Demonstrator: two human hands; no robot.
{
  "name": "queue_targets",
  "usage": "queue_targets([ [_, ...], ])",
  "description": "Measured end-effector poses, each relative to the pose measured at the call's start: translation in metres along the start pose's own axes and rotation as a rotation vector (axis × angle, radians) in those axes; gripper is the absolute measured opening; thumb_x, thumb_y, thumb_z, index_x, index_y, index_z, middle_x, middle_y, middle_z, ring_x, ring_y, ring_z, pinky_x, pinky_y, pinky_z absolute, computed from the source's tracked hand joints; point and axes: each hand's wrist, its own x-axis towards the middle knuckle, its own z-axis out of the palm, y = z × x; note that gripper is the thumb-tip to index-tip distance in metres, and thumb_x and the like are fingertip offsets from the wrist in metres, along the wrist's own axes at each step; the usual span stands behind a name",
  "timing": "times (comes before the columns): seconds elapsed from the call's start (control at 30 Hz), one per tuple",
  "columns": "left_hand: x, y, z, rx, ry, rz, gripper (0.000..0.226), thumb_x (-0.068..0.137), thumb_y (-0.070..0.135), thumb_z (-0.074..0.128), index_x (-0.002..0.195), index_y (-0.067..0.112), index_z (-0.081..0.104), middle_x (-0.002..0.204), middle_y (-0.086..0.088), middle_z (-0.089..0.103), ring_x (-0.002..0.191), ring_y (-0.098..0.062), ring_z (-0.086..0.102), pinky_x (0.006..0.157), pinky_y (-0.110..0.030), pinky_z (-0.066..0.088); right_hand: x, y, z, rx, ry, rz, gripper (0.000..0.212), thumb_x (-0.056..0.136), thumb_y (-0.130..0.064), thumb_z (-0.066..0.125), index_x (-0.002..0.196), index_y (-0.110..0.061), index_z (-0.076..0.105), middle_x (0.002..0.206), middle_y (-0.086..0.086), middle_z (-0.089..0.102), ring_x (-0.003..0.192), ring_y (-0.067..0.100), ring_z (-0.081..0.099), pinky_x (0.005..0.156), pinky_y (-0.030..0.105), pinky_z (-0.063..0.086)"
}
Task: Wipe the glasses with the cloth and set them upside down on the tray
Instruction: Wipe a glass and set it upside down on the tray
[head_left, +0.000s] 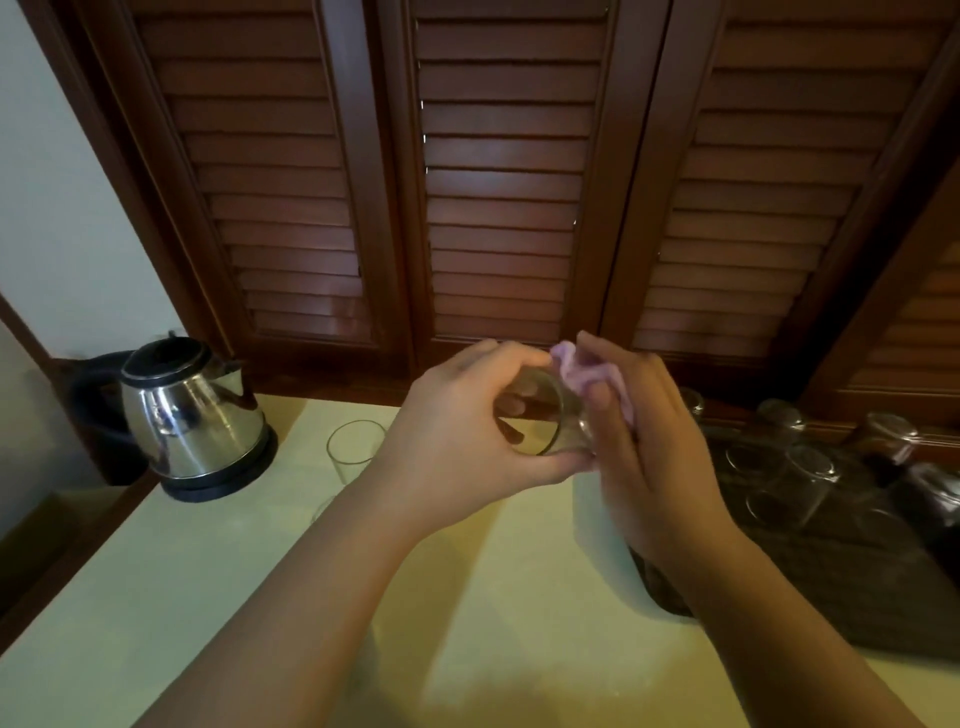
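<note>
Left hand (467, 421) had its grip curled round a glass (540, 415), fingers and thumb wrapped on the wall, glass held on its side above the surface (260, 597) with one end facing the camera. Right hand (644, 447) pinched a cloth (576, 371) bunched at the fingertips, pressed to the glass's far end; whether cloth went inside could not be told. Step in hand looked like wiping this glass. To do it well, probably: keep the left grip firm but light, since smooth glass slips, turn the glass against the cloth rather than scrubbing, cover rim and base, then flip mouth-down for the tray (857, 587). Cloth was pale pink-lilac, soft, crumpled. Glass was clear, thin-walled, a plain cylinder. Tray to the right was dark and matte, with several clear glasses on it, seemingly upside down (810, 483); blur hid detail. One upright glass (353, 452) stood on the surface left of the hands, likely not yet wiped. Surface was pale yellow-green and flat. Kettle (192, 415) at far left was shiny steel, rounded, with a black base. Behind were dark brown slatted wooden shutters (509, 182).
</note>
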Motion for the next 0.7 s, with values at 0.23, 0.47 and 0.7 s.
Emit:
queue_targets([
  [0.23, 0.007, 0.023, 0.011, -0.138, 0.052, 0.013, 0.067, 0.075, 0.051, 0.096, 0.132, 0.026, 0.071, 0.112, 0.012, 0.070, 0.092, -0.011, 0.075, 0.076, -0.035, 0.067, -0.001, -0.018, -0.022, -0.217, 0.036, -0.245, 0.041, 0.112, -0.028, 0.042, 0.147, -0.011, 0.057, 0.135, 0.005, 0.060, 0.122, 0.017, 0.059, 0.097, 0.032, 0.052],
  [0.47, 0.003, 0.050, 0.025, -0.249, 0.025, -0.042, 0.075, 0.065, 0.057, 0.101, 0.130, 0.033, 0.072, 0.110, 0.016, 0.074, 0.101, -0.008, 0.076, 0.078, -0.027, 0.067, 0.033, -0.007, -0.074, 0.419, -0.083, 0.492, 0.053, 0.108, -0.052, 0.045, 0.110, -0.006, 0.073, 0.070, 0.003, 0.067, 0.058, 0.014, 0.065, 0.057, 0.026, 0.052],
  [0.7, -0.004, 0.086, 0.059, -0.599, 0.073, -0.297, 0.053, 0.073, 0.053, 0.092, 0.120, 0.043, 0.070, 0.112, 0.020, 0.080, 0.108, -0.004, 0.076, 0.085, -0.022, 0.063, 0.036, 0.001, -0.113, 1.090, 0.048, 0.803, 0.037, 0.107, -0.036, 0.051, 0.104, -0.007, 0.075, 0.101, 0.014, 0.072, 0.098, 0.026, 0.072, 0.092, 0.041, 0.059],
])
